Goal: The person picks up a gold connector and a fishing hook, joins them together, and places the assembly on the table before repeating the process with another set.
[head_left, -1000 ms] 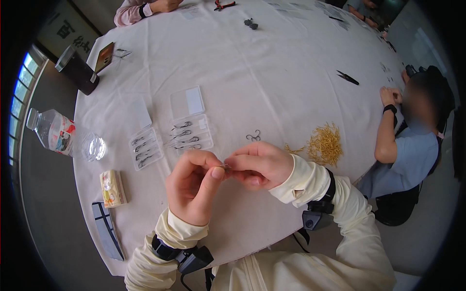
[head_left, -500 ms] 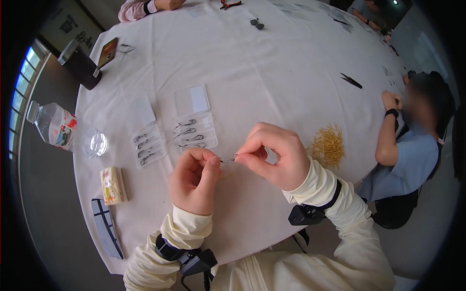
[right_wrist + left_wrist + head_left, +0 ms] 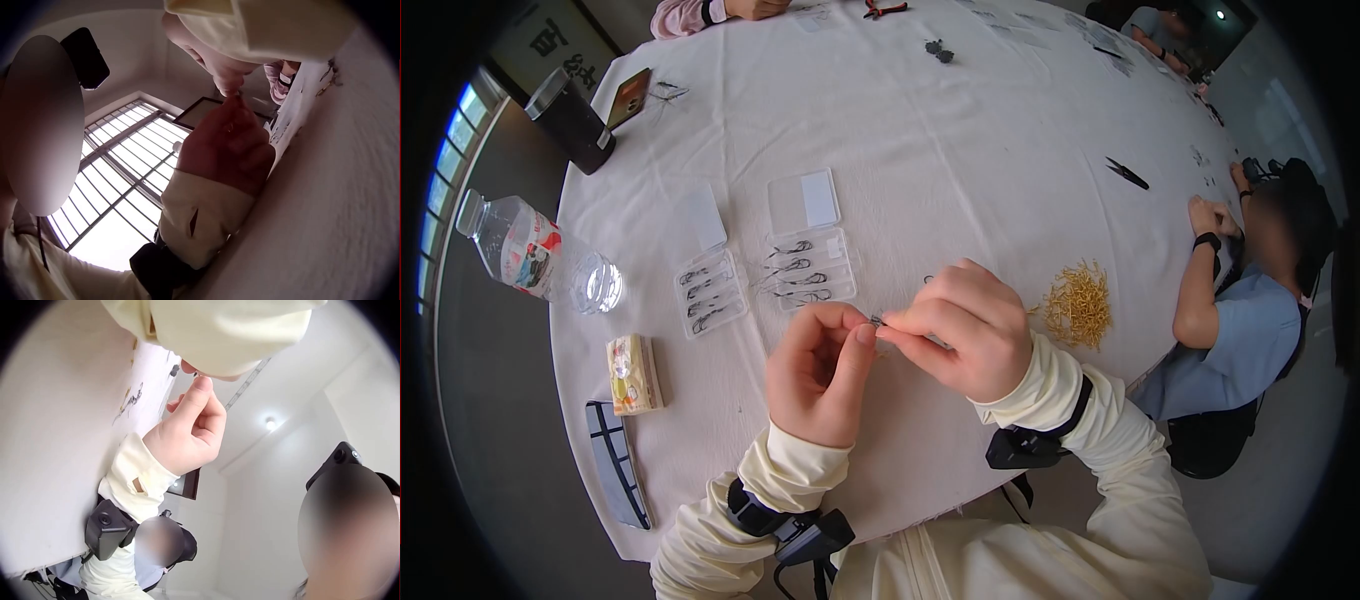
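In the head view my left hand pinches between thumb and index finger a small dark wire-like piece; its kind is too small to tell. My right hand meets it from the other side, thumb and fingertips pinched on the same piece. The fingertips of both hands come together just above the white tablecloth. Behind them lie two clear plastic cases with dark looped hooks and strands in rows. A pile of short gold pieces lies to the right of my right hand.
At left stand a plastic bottle, a dark tumbler, a tissue pack and a folded grey item. A phone lies farther back. Black snips lie at right, near a seated person. Red-handled pliers are at the far edge.
My hands separated slightly, showing thin dark bits between the fingertips, then came together again. The right hand turned, its back now more upward. The head view shifted a little.
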`<state>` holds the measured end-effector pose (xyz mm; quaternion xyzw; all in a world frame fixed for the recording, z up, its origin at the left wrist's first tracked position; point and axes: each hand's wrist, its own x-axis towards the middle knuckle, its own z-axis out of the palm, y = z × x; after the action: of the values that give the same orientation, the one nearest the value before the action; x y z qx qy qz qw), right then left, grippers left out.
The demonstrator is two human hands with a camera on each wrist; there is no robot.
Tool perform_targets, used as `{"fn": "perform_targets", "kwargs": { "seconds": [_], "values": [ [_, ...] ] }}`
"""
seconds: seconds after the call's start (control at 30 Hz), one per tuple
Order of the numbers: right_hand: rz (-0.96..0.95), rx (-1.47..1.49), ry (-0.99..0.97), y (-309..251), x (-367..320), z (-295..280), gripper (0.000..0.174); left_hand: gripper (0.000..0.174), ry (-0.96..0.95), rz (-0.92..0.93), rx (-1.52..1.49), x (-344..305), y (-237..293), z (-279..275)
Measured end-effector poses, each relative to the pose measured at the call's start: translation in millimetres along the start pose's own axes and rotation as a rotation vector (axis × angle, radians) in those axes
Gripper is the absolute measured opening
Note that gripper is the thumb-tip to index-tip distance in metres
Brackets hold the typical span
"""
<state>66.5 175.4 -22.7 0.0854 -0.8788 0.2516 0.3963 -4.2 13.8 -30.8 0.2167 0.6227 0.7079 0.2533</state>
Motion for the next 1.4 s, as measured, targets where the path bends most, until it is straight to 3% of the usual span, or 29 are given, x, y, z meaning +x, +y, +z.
{"fn": "perform_targets", "kwargs": {
  "seconds": [0.07,0.23,0.57,0.63,0.73,0.87,0.97,1.2,1.3,1.37,1.4],
  "values": [
    [-0.104,-0.094,-0.035,1.9,-1.6,-1.3,0.021,0.009,0.009,0.026,0.009,0.5,-0.6,0.1],
    [-0.154,-0.133,-0.039,1.1,0.1,-3.4,0.02,0.007,-0.015,0.19,0.18,1.6,-0.5,-3.5],
    [-0.198,-0.181,-0.038,2.2,-0.8,-4.6,0.016,0.005,-0.061,0.212,0.274,2.6,-0.2,-5.7],
    [-0.193,-0.182,-0.036,2.1,-0.9,-4.7,0.016,0.004,-0.023,0.362,0.366,5.9,-3.6,-6.5],
    [-0.191,-0.185,-0.034,2.6,-1.1,-5.1,0.016,0.003,-0.027,0.411,0.435,6.4,0.0,-6.5],
    [-0.197,-0.177,-0.046,1.6,-0.2,-6.7,0.016,0.003,-0.058,0.229,0.34,1.6,1.5,-4.5],
    [-0.184,-0.172,-0.041,2.6,-1.2,-6.1,0.016,0.003,0.018,0.295,0.258,4.1,-3.7,-2.4],
    [-0.168,-0.09,-0.046,11.4,-1.3,-12.3,0.022,0.002,-0.121,0.414,0.444,10.8,4.2,-7.9],
    [-0.084,0.009,-0.085,12.7,-0.4,-16.5,0.023,0.001,-0.18,0.367,0.387,11.0,2.8,-9.3],
    [0.118,0.119,-0.149,9.9,1.2,-19.0,0.026,0.002,-0.195,0.33,0.34,9.4,2.2,-9.4],
    [0.118,0.119,-0.148,8.2,1.5,-20.2,0.026,0.004,-0.215,0.257,0.259,8.4,2.0,-9.4]
  ]
}}
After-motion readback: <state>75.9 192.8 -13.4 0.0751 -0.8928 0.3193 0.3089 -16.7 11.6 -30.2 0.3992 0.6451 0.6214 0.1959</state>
